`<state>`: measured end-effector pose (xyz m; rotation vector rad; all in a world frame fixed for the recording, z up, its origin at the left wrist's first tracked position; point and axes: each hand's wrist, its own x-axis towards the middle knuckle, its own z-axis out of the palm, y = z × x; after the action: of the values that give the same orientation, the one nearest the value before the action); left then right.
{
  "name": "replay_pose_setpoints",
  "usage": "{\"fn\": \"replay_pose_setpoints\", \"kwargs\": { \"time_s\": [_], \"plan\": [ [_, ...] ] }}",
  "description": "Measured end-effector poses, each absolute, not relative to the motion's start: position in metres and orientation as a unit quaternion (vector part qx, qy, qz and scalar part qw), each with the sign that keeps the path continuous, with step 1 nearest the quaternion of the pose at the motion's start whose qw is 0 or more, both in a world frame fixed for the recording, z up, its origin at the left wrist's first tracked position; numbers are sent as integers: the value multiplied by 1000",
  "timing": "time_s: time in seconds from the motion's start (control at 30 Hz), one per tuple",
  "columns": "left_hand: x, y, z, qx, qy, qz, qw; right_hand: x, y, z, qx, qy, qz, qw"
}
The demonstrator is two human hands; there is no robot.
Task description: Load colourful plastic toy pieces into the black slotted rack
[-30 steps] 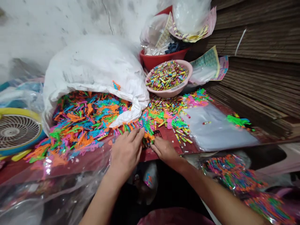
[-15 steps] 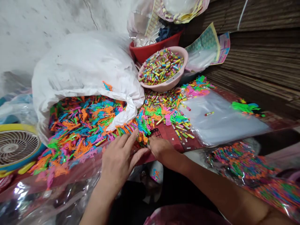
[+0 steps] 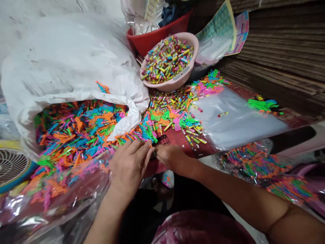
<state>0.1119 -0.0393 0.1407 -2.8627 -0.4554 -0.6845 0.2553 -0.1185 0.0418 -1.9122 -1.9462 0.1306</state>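
My left hand [image 3: 130, 164] is at the table's front edge, its fingers pressed together. A bit of orange plastic shows at its fingertips; the rest is hidden. Close beside it, my right hand [image 3: 172, 157] is closed, and its fingers cover whatever they grip. Just beyond the hands lie small green and blue plastic pieces [image 3: 150, 131] and a black grid-like piece [image 3: 163, 139]. Past them are scattered short tubes with coloured wrappers [image 3: 194, 139]. To the left, a large white sack [image 3: 73, 57] spills many coloured plastic toy pieces [image 3: 83, 127], some of them gun-shaped.
A pink basin [image 3: 191, 61] full of coloured tubes stands at the back, before a red basin [image 3: 135, 40]. Clear plastic bags [image 3: 243, 118] lie on the right. Filled bags [image 3: 254, 162] sit below the edge. A fan [image 3: 12, 166] is far left.
My left thumb and fingers have closed together, and both hands have drawn nearer each other. The orange pieces seen between them are now mostly covered. The camera view has shifted slightly.
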Motion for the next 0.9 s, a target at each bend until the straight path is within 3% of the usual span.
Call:
{"fn": "replay_pose_setpoints", "kwargs": {
  "time_s": [0.27,0.57,0.73,0.9],
  "plan": [
    [108,-40,140,-958,-157,-231,60,256,-125,38,-690,-685,75,222],
    [102,-50,142,-952,-174,-241,78,287,-149,31,-664,-604,117,426],
    [103,-52,147,-958,-162,-221,82,278,-151,34,-675,-594,126,419],
    [107,-50,152,-959,-156,-216,99,260,-135,37,-691,-617,121,357]
  ]
}}
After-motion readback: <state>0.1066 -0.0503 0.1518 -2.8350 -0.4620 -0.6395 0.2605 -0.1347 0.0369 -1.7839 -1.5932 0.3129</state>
